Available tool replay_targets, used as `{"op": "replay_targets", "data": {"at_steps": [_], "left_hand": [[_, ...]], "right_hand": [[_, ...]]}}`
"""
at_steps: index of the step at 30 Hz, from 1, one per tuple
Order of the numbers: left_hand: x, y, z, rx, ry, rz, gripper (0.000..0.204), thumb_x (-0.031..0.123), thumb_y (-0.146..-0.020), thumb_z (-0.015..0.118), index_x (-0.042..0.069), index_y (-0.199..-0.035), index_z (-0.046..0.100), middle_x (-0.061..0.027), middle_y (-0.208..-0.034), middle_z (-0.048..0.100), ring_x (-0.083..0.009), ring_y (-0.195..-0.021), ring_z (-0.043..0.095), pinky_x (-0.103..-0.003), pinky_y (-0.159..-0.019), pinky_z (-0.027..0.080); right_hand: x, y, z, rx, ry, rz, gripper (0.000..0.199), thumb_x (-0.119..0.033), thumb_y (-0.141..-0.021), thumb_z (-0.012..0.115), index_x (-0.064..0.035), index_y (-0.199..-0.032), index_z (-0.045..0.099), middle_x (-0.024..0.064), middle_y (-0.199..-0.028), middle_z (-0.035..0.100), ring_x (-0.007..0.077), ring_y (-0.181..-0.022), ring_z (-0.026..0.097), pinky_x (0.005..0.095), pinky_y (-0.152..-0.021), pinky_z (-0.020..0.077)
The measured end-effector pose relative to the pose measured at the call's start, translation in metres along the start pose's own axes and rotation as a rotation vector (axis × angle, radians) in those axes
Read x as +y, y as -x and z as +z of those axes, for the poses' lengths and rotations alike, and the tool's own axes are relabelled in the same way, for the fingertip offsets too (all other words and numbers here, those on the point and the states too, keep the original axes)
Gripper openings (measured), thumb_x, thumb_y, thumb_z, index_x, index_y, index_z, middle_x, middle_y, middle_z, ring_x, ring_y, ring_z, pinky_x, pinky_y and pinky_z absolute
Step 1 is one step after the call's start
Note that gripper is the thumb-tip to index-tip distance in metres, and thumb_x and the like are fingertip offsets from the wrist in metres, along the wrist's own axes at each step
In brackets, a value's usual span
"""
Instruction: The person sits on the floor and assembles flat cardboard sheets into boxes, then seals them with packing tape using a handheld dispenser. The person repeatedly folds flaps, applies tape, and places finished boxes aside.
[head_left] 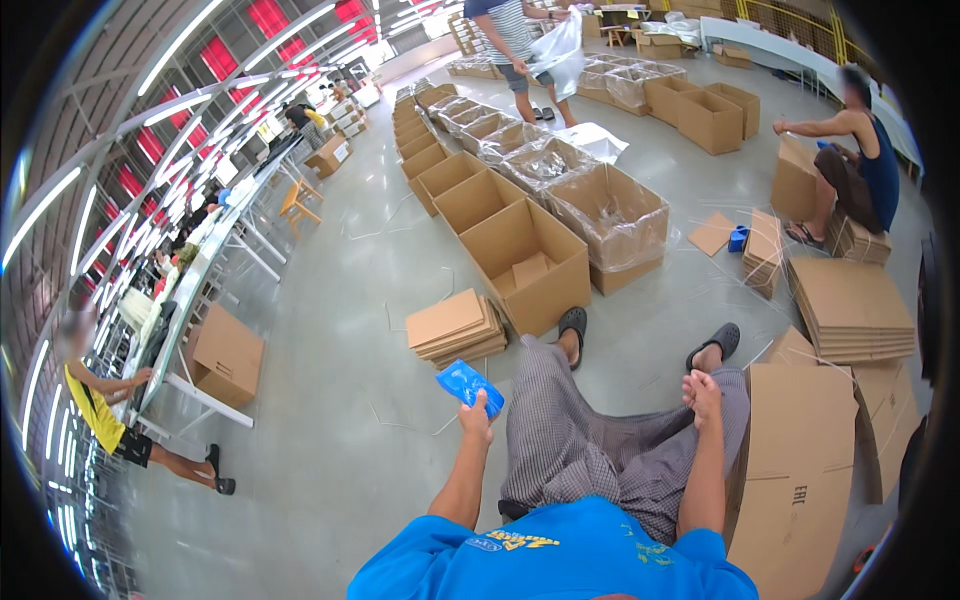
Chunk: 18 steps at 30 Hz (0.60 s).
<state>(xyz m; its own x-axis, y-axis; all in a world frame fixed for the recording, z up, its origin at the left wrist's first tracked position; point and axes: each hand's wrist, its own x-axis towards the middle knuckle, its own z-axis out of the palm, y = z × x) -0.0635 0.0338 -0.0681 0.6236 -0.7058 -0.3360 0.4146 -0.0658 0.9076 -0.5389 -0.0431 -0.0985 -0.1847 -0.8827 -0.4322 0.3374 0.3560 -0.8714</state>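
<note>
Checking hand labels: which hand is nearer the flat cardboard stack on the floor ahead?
Left. The left hand, holding a blue packet, is just below the cardboard stack. The right hand rests on the right knee, well off to the stack's right.

A seated person's left hand (477,415) holds up a blue packet (468,385). The right hand (703,388) rests loosely closed on the knee, beside flat cardboard (795,470). Open boxes (525,262) stand ahead.

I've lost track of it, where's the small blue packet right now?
In the head view, the blue packet is pinched in the left hand, left of the knees, below the flat cardboard stack.
</note>
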Motion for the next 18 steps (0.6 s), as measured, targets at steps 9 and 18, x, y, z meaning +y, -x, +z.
{"op": "replay_targets", "data": {"at_steps": [9,18], "left_hand": [[-0.02,-0.013,-0.046,0.022,-0.147,0.031,0.034,0.027,-0.088,0.071,0.009,-0.114,0.057,-0.0049,-0.101,0.061,-0.0221,-0.086,0.061,-0.041,-0.069,0.057],[0.069,-0.021,0.046,-0.256,-0.209,0.279,0.045,0.029,-0.091,0.069,-0.003,-0.119,0.055,-0.0114,-0.11,0.061,-0.024,-0.093,0.061,-0.039,-0.077,0.055]], "right_hand": [[-0.027,0.064,-0.007,-0.082,0.118,-0.149,0.018,-0.02,-0.095,0.061,-0.006,-0.107,0.061,-0.0011,-0.083,0.06,0.0064,-0.067,0.052,0.0216,-0.054,0.0409],[-0.029,0.145,-0.129,0.644,-0.141,-0.503,0.037,-0.021,-0.092,0.065,-0.0021,-0.123,0.057,0.0069,-0.109,0.065,0.0155,-0.095,0.062,0.0288,-0.082,0.0512]]}}
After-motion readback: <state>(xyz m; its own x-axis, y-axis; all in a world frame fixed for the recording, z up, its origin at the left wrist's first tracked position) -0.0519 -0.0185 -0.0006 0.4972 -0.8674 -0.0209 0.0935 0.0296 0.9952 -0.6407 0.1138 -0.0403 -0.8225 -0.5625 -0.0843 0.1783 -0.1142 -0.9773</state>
